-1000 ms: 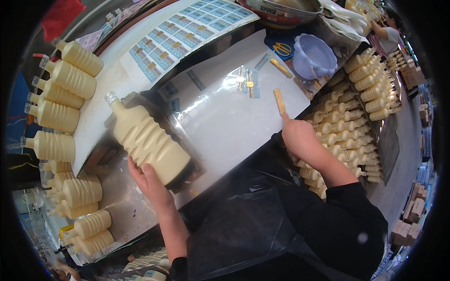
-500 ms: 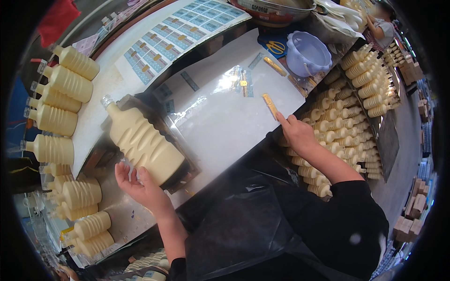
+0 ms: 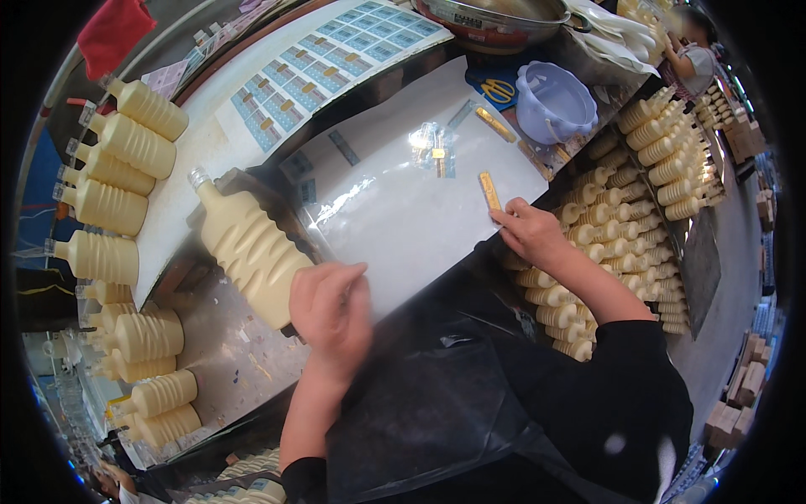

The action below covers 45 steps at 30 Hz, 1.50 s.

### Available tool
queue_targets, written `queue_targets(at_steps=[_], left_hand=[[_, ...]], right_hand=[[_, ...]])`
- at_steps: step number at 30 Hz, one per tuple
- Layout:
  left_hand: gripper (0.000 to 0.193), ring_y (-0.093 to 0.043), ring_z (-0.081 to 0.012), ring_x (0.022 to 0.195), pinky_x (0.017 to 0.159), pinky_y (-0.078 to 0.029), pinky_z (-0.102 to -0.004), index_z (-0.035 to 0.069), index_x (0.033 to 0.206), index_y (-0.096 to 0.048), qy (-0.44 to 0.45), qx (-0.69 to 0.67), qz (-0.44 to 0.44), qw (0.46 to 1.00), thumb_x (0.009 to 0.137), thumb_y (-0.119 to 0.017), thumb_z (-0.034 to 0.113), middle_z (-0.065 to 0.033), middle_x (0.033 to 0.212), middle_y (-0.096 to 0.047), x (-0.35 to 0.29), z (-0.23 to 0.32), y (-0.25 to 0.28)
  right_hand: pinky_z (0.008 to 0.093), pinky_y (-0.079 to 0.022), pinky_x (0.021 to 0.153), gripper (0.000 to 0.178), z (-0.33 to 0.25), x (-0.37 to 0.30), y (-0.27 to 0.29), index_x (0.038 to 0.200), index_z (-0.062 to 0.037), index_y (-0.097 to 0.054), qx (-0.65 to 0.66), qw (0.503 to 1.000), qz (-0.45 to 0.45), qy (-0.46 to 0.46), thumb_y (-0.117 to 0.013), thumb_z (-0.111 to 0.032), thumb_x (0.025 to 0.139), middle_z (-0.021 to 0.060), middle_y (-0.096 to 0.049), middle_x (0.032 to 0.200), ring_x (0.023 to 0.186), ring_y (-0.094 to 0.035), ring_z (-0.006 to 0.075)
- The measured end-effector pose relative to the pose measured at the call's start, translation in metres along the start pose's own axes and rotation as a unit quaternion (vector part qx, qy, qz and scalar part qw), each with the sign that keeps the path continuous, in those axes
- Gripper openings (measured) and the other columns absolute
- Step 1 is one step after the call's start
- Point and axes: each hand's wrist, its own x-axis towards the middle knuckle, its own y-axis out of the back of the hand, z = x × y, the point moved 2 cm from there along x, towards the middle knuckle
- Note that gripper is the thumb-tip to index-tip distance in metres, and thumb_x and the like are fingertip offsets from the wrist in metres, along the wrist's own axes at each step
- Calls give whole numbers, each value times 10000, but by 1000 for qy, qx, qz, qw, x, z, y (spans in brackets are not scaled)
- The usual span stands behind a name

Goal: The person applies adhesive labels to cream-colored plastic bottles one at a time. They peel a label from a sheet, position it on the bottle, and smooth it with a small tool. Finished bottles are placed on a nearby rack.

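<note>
A cream-coloured bottle (image 3: 249,245) with wavy ridges and a clear neck lies slanted in a dark holder, its neck toward the far left. My left hand (image 3: 330,309) hovers at the bottle's base, slightly blurred, fingers loosely bent and apart with nothing seen in them. At the right, my right hand (image 3: 535,233) pinches the near end of a narrow gold label (image 3: 489,191) over a white glossy sheet (image 3: 403,244). Blue labels (image 3: 434,151) with a small gold patch lie on that sheet, and another gold label (image 3: 495,124) lies farther back.
Label sheets (image 3: 327,67) lie at the back. A lilac bucket (image 3: 550,105), yellow-handled scissors (image 3: 497,89) and a metal pan (image 3: 495,18) stand back right. Cream bottles (image 3: 102,206) line the left edge; many more (image 3: 604,235) fill the right. Another person (image 3: 693,63) is far right.
My left hand has moved right, from the bottle's lower left side to its base end. My right hand keeps its pinch on the gold label, shifted slightly. The view has tilted a little.
</note>
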Motion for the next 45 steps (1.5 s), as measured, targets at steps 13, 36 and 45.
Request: queue_targets(at_steps=[13,36,45], left_hand=[[154,-584,-234,756,685,-465,-328,37,961,-705,11,-16,-38,999,833,-699,-47,-93,869,-664,4,-2,-21],[165,-630,-272,765,702,-488,-372,64,939,-705,48,-9,-58,997,788,-730,1,-78,815,-662,12,-14,-33],[282,-587,-320,801,724,-485,-421,59,932,-660,-62,159,9,985,712,-830,104,-96,886,-617,43,7,-22]], right_hand=[[317,-558,642,119,17,-8,3,969,-28,-738,117,990,53,-58,-727,-67,856,78,-717,953,747,-703,244],[300,-542,595,222,13,-4,4,1074,-9,-737,62,997,22,-44,-673,-97,880,85,-736,928,709,-715,206],[205,-461,584,417,-109,111,35,1417,3,-597,656,693,-134,-268,-496,-93,1025,1,-672,820,603,-546,54]])
